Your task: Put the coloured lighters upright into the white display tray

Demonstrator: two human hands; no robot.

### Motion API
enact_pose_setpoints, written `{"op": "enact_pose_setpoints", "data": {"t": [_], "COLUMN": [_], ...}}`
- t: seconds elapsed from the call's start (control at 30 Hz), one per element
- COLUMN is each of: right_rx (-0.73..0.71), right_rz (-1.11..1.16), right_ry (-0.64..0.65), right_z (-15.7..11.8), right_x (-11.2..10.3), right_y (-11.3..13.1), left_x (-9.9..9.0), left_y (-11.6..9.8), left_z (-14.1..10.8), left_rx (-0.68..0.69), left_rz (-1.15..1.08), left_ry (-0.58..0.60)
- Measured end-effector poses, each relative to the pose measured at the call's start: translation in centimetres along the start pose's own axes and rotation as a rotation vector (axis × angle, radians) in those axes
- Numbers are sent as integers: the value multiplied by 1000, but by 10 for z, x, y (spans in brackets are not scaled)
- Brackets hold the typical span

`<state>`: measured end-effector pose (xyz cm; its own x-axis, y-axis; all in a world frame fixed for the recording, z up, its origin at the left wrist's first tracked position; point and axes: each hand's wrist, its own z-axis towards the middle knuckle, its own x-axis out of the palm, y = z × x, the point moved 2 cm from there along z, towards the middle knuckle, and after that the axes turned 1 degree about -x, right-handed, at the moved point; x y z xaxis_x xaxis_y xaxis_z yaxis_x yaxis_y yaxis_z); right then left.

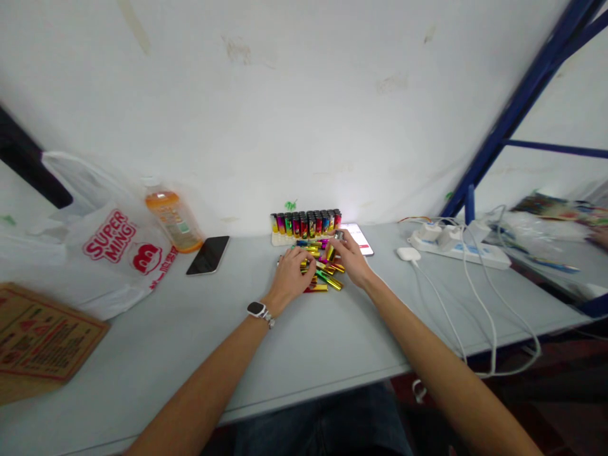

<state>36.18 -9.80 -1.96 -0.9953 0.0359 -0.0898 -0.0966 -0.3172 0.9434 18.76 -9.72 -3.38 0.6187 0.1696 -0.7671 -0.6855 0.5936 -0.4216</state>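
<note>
A loose pile of shiny lighters (333, 280) in gold, green, red and purple lies on the grey table in front of me. Behind it, several lighters (311, 225) stand upright in rows in a pale tray (280, 240). My left hand (291, 273) rests over the left side of the pile, thumb and fingers apart and curved, partly covering the lighters below. At the pile's right edge, my right hand (352, 258) is closed on a gold lighter (330, 252), its metal top tilted up near the fingertips.
A lit phone (360, 239) lies behind my right hand. To the left are a dark phone (209, 255), an orange drink bottle (175, 218), a white plastic bag (118, 253) and a cardboard box (45, 342). A power strip (460, 247) with white cables (441, 304) sits right.
</note>
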Motion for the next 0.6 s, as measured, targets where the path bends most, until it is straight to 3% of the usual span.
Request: {"op": "enact_pose_setpoints", "data": {"t": [0.07, 0.17, 0.27, 0.43, 0.6], "right_rx": [81, 172, 193, 47, 14], "right_rz": [213, 335, 241, -94, -43], "right_ry": [-34, -103, -199, -370, -343], "right_z": [-8, -14, -17, -16, -20], "right_x": [7, 11, 8, 4, 8], "right_y": [1, 0, -7, -19, -17], "left_x": [0, -1, -1, 2, 3], "left_y": [1, 2, 2, 4, 5], "left_z": [1, 1, 1, 1, 1], "left_rx": [12, 16, 6, 15, 18], "left_rz": [-44, -98, -114, -122, -99], "left_ry": [-10, -19, -11, -4, 12]}}
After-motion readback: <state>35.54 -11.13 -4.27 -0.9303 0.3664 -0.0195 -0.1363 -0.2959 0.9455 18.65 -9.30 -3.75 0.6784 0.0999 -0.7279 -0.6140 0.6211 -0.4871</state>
